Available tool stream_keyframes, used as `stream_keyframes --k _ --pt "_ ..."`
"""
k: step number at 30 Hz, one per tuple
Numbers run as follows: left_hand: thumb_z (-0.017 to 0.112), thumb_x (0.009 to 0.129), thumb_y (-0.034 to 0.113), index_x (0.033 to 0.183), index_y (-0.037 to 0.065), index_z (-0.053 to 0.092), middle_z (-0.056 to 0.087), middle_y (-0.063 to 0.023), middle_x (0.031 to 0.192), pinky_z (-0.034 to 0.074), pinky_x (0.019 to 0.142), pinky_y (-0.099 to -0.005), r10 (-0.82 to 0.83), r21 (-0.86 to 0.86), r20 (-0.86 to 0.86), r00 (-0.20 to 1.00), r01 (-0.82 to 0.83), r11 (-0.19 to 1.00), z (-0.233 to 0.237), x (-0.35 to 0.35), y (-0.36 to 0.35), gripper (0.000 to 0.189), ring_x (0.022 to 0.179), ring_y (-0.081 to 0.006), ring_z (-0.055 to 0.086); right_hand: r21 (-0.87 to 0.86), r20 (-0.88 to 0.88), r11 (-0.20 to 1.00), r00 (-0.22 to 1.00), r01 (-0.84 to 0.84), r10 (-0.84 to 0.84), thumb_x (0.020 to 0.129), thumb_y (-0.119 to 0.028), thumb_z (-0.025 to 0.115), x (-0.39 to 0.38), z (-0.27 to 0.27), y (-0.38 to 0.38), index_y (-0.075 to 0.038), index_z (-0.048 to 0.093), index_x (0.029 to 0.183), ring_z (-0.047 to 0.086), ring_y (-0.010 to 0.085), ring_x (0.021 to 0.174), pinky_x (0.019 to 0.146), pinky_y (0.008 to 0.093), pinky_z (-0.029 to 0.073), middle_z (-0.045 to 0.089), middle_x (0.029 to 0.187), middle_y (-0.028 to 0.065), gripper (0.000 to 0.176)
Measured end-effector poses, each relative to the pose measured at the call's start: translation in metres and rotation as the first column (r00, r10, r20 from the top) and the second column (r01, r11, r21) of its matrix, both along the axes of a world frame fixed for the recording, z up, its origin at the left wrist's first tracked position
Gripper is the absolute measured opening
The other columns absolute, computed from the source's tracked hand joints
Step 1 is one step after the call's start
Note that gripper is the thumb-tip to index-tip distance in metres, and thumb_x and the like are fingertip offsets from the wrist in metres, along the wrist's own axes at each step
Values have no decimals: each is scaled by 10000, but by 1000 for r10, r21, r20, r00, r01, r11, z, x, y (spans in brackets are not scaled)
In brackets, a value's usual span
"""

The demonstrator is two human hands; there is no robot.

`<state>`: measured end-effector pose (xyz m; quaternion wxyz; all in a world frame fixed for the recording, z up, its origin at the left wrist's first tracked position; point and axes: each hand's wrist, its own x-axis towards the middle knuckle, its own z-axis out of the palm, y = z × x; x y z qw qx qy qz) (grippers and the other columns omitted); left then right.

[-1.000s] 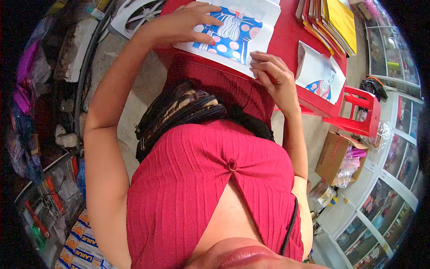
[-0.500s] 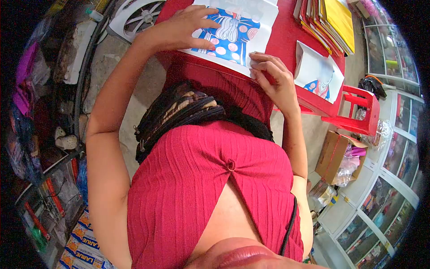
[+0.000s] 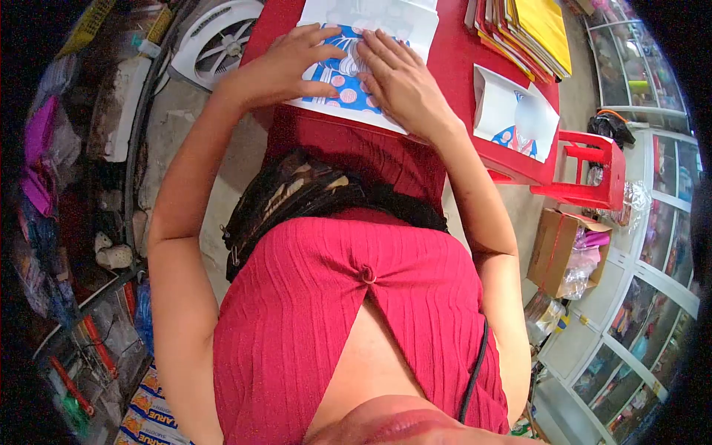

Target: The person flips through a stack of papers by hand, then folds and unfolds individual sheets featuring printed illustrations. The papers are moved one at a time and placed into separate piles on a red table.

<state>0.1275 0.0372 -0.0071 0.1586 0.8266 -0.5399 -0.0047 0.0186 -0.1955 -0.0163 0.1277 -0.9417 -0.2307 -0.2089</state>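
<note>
A white sheet printed with a blue and pink pattern (image 3: pixel 347 79) lies on the red table (image 3: pixel 452 55), near its front edge. On the left part of the print rests my left hand (image 3: pixel 285 70), its fingers apart and bent over the paper. My right hand (image 3: pixel 404 89) lies on the right side of the same sheet, fingers stretched out. Both hands touch the paper and hold nothing else. Farther right on the table is a second, partly folded printed sheet (image 3: pixel 515 115).
A stack of yellow and red folders (image 3: pixel 538 37) stands at the table's back right. Beside the table are a red plastic stool (image 3: pixel 612 174) and an open cardboard box (image 3: pixel 556 252). At left is a white wheel-like item (image 3: pixel 222 48); glass-fronted cabinets (image 3: pixel 660 193) line the right.
My right hand has moved from the sheet's lower right edge up and left onto the print, its fingers now stretched out. My left hand stays on the print. The view has shifted slightly.
</note>
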Motion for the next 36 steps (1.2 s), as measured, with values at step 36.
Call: stream_keyframes --k 36 --pt "623 923 398 1481 45 360 292 -122 1609 177 1221 -487 114 -30 -3 993 -114 993 -9 -15 -17 711 1499 -312 248 44 -140 989 981 141 -133 912 -392 590 5 -1 1 12 534 1250 429 316 1394 1149 594 271 482 1468 188 530"
